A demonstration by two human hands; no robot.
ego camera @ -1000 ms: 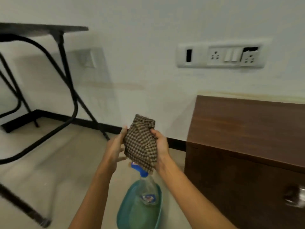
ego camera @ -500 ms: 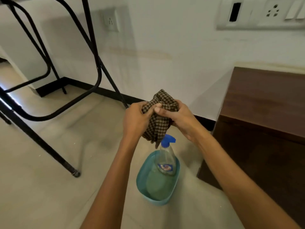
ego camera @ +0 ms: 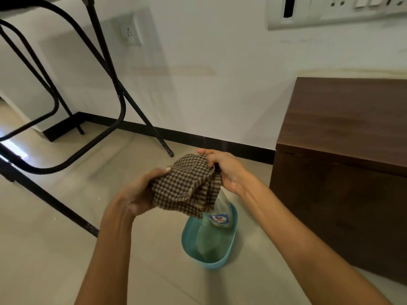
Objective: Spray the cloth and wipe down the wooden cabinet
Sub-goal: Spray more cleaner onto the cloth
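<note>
A brown checked cloth (ego camera: 187, 186) is bunched between both hands above the floor. My left hand (ego camera: 141, 194) grips its left side and my right hand (ego camera: 226, 168) pinches its upper right corner. Just below the cloth stands a clear spray bottle (ego camera: 220, 216) with a blue and white label, upright in a teal plastic basin (ego camera: 229, 258) on the floor; the cloth hides the bottle's spray head. The dark wooden cabinet (ego camera: 343, 137) stands at the right against the wall, about an arm's width from my right hand.
A black metal table frame (ego camera: 110, 69) with slanted legs fills the left and upper left. The floor is pale tile with a black skirting (ego camera: 198, 139) along the white wall. A switch and socket panel (ego camera: 330, 12) sits high on the wall.
The hands have lowered and spread the cloth out wider, so that it now covers the bottle's blue spray head. The camera has tilted further down.
</note>
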